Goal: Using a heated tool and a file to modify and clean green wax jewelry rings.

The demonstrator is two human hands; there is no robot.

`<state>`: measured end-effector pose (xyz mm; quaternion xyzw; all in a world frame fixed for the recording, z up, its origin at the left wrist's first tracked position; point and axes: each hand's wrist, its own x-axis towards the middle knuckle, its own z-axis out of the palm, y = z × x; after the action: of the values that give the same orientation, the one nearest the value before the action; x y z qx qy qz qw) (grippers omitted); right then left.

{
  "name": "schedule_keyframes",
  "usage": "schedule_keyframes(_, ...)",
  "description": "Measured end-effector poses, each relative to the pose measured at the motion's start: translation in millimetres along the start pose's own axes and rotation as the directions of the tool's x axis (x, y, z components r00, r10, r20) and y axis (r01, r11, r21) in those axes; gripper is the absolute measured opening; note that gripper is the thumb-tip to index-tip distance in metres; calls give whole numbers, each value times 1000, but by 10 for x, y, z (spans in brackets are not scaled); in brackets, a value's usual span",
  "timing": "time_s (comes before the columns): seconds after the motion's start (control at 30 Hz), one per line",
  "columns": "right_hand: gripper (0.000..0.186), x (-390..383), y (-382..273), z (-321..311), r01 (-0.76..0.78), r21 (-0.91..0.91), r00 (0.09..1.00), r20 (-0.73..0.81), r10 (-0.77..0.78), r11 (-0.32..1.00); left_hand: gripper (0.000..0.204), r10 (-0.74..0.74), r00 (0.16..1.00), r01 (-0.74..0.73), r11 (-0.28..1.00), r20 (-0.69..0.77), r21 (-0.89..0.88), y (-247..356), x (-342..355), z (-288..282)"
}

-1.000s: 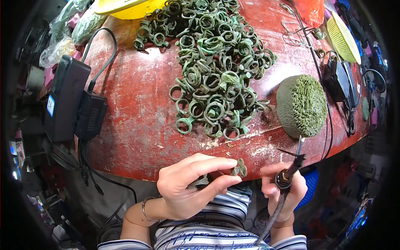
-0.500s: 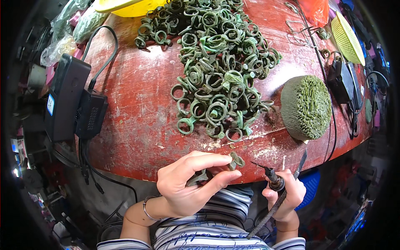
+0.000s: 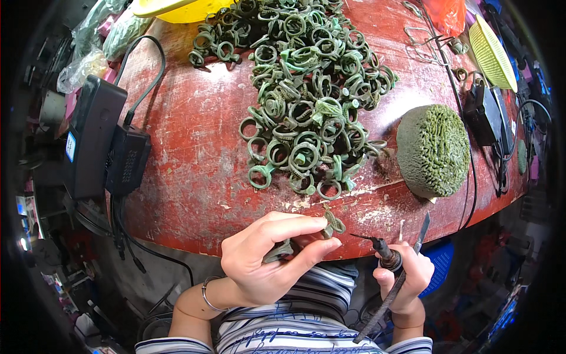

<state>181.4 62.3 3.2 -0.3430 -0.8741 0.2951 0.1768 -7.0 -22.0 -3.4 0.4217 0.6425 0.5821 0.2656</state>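
My left hand (image 3: 268, 259) is closed, pinching a small green ring (image 3: 335, 223) between thumb and fingertips at the table's front edge. More green rings (image 3: 282, 252) sit against the palm, partly hidden by the fingers. To its right, my right hand (image 3: 407, 274) grips a pen-shaped iron (image 3: 387, 255) with a thin dark tip pointing left at the ring, apart from it. The same hand also holds a long, rough grey file (image 3: 382, 307), whose flat blade sticks up past the fingers. Beyond both hands lies a large heap of green rings (image 3: 306, 112).
A round green block (image 3: 433, 151) with a grooved face stands right of the heap. Black power boxes (image 3: 94, 135) with cables lie at the left, and a black adapter (image 3: 488, 115) at the right. A yellow basin (image 3: 194, 10) and a pale yellow basket (image 3: 492, 53) are at the back.
The iron's tip has shifted slightly left, closer to the ring. The file has tilted a little with the right hand. My left hand keeps nearly the same pose.
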Motion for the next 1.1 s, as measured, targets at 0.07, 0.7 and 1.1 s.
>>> schedule_keyframes(0.07,39,-1,0,0,-21,12,1000,4,21,1000,23,-27,1000,27,999,9,-19,8,0,-2)
schedule_keyframes(0.7,36,-35,-24,9,-186,275,983,53,178,943,28,185,983,-186,979,18,86,7,46,3)
schedule_keyframes(1.1,37,10,-71,38,-38,-70,998,-42,35,997,32,287,958,-281,929,9,241,-18,58,37)
